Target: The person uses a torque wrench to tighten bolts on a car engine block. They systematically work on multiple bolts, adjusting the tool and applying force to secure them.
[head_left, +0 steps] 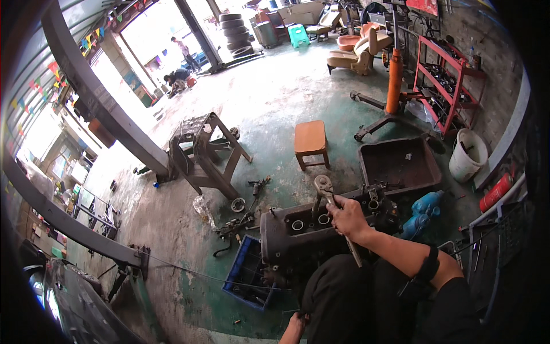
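My right hand (pixel 346 218) is closed around the handle of a metal ratchet wrench (pixel 323 184). The ratchet's round head is above the engine, and a socket extension (pixel 316 207) reaches down from it toward the engine's top. The dark engine (pixel 276 239) lies in front of my knees, with round ringed openings along its upper face. Where the extension's lower end sits cannot be made out. Low in the view, beside my trouser leg, my left hand (pixel 295 328) has its fingers curled in, and what they may hold is hidden.
A blue divided crate (pixel 242 269) stands left of the engine; a dark tray (pixel 395 163) lies beyond it. Around them are a blue jug (pixel 423 213), an orange-topped stool (pixel 310 137), a dark stand (pixel 197 155), a white bucket (pixel 468 155) and a red cylinder (pixel 496 192). Two people are far off.
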Tool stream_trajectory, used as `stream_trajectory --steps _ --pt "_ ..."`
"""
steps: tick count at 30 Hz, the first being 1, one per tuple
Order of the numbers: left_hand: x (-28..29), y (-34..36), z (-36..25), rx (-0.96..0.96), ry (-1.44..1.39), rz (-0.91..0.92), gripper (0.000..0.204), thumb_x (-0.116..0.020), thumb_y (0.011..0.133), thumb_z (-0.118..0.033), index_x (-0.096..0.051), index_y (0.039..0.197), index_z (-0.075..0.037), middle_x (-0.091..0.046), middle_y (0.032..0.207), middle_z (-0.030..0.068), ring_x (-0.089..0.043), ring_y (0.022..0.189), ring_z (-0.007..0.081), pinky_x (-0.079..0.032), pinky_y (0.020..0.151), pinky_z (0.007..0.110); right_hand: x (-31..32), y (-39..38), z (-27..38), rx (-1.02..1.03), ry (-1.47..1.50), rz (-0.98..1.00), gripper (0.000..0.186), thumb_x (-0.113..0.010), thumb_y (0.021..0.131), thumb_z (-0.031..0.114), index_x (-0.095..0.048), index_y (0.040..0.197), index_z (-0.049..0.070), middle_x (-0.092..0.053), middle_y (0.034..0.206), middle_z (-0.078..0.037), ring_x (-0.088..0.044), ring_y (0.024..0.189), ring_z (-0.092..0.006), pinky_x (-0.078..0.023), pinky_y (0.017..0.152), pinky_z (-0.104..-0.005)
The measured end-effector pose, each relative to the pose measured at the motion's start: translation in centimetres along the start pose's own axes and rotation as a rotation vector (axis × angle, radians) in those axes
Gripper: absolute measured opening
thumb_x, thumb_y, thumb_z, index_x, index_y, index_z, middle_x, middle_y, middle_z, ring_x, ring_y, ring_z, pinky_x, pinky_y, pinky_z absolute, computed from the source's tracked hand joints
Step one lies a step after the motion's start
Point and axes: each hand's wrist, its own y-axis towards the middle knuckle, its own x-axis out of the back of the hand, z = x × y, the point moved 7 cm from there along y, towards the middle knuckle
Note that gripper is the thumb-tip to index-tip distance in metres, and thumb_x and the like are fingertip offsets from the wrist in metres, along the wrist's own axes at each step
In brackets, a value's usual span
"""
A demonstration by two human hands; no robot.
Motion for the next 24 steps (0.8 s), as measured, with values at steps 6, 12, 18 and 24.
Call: stream_trajectory --steps 6,12,18,24 --pt "-0.5 -0.1 0.3 -0.009 -0.017 0.01 0.01 -0.055 0.089 -0.009 -0.052 0.097 -0.004 -0.054 0.085 0.0115 -0.053 0.077 0.0254 -0.046 0.064 0.04 0.1 -0.4 0.1 -0.034 0.036 -0.001 0.012 -0.054 0.098 0.013 -0.06 0.097 0.002 -0.051 0.065 -0.001 -0.047 0.047 -0.0075 -0.036 0.038 -0.0258" --pt "-0.9 -0.1 0.2 -0.038 -0.009 0.024 0.008 -0.056 0.088 -0.009 -0.053 0.093 -0.005 -0.054 0.082 0.0105 -0.053 0.074 0.0244 -0.046 0.061 0.039 -0.1 -0.7 0.7 -0.08 0.029 0.004 0.014 -0.055 0.098 0.013 -0.062 0.102 0.002 -0.052 0.066 -0.001 -0.046 0.047 -0.0075 -0.037 0.038 -0.0259" --pt "-0.8 -1.9 -0.1 -0.219 0.191 0.09 0.007 -0.057 0.087 -0.01 -0.053 0.09 -0.005 -0.054 0.078 0.0096 -0.053 0.072 0.0234 -0.046 0.059 0.038 -0.4 -0.8 1.7 -0.096 0.066 0.026 0.014 -0.054 0.098 0.013 -0.061 0.098 0.001 -0.052 0.068 -0.002 -0.047 0.047 -0.0088 -0.036 0.037 -0.0274" --pt "0.4 -0.1 0.3 -0.363 0.294 0.097 0.006 -0.056 0.086 -0.012 -0.053 0.085 -0.008 -0.052 0.072 0.0065 -0.05 0.065 0.0211 -0.044 0.055 0.034 -0.5 -0.4 1.2 -0.198 0.336 0.065 0.015 -0.056 0.096 0.015 -0.06 0.092 0.002 -0.055 0.073 -0.004 -0.051 0.047 -0.0121 -0.036 0.037 -0.0279"
